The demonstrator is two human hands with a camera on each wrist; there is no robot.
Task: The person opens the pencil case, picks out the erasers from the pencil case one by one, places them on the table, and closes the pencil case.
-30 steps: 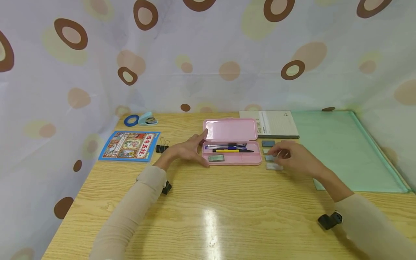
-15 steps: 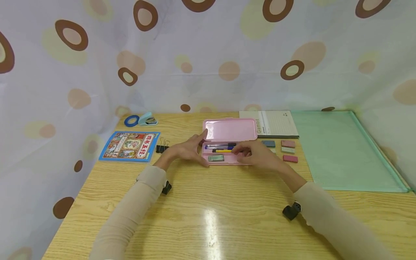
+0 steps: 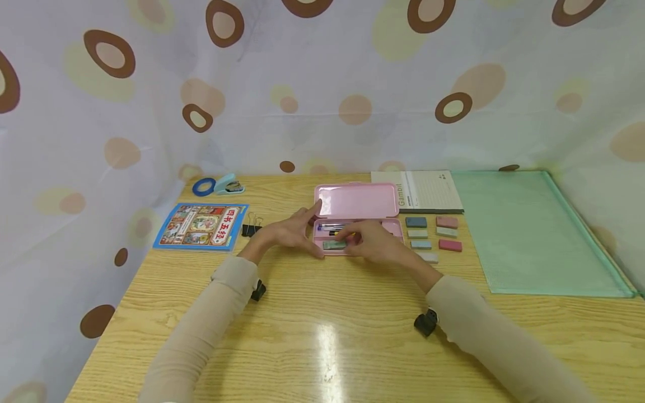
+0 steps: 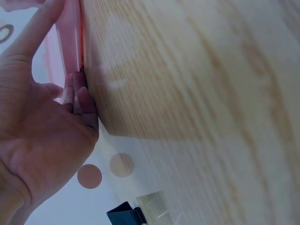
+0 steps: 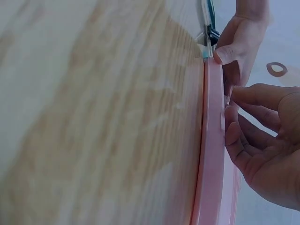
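Note:
A pink pencil case [image 3: 365, 246] lies with its lid [image 3: 358, 201] folded back. Pens [image 3: 327, 227] fill its rear compartment, and a grey-green eraser [image 3: 332, 245] sits in the front one. Bent over the case, my right hand [image 3: 375, 242] pinches the eraser's right end between thumb and fingers, hiding the case's middle. In the right wrist view those fingertips dip behind the pink front wall [image 5: 213, 140]. My left hand [image 3: 292, 230] braces the case's left end with spread fingers, thumb at the front corner and index finger at the lid's edge.
Several coloured erasers [image 3: 416, 222] stand in two columns right of the case. Behind them is a notebook [image 3: 433, 190], with a green mesh pouch [image 3: 544, 240] at the right. Leftward are a binder clip [image 3: 250, 230], a blue-edged booklet [image 3: 201, 226], tape [image 3: 204, 187] and a stapler [image 3: 229, 184].
My right hand has moved left from the loose erasers, across the case, to the grey-green eraser inside it. My left hand has stayed at the case's left end.

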